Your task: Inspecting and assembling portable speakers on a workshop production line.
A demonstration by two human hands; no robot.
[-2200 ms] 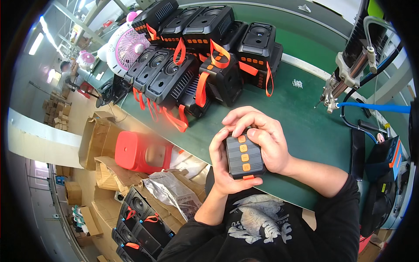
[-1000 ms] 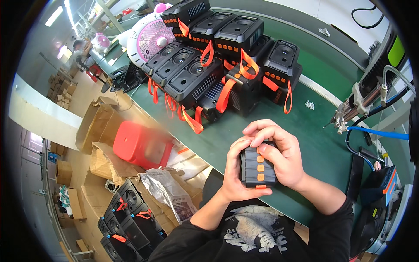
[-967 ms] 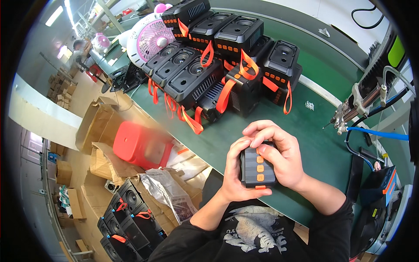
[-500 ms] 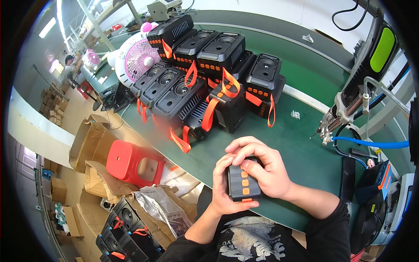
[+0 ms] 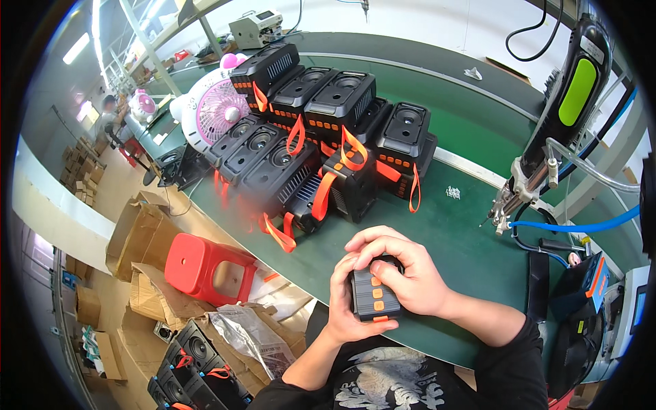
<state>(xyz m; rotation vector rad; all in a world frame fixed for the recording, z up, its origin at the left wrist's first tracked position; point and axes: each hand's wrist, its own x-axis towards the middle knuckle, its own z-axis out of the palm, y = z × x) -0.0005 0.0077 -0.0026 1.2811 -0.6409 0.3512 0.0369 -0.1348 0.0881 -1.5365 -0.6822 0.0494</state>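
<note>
A small black portable speaker (image 5: 369,298) with a row of orange buttons stands between my hands near the bench's front edge. My left hand (image 5: 339,301) wraps around its left side and lower edge. Over its top and right side lies my right hand (image 5: 404,270), the thumb resting near the uppermost button. A bit of orange strap shows at the speaker's lower end. Beyond my hands, several like black speakers (image 5: 339,96) with orange buttons and orange straps are stacked on the green bench (image 5: 451,232).
At the right hangs a powered screwdriver (image 5: 578,92) with a blue hose. Small screws (image 5: 452,193) lie in a heap on the bench. A pink-and-white fan (image 5: 217,106) stands behind the stack. Left of the bench are a red stool (image 5: 198,263), cardboard, and a box of speakers (image 5: 198,342).
The whole view has shifted slightly, so the stack and screwdriver sit a little lower and farther left. Both hands keep the same hold on the speaker.
</note>
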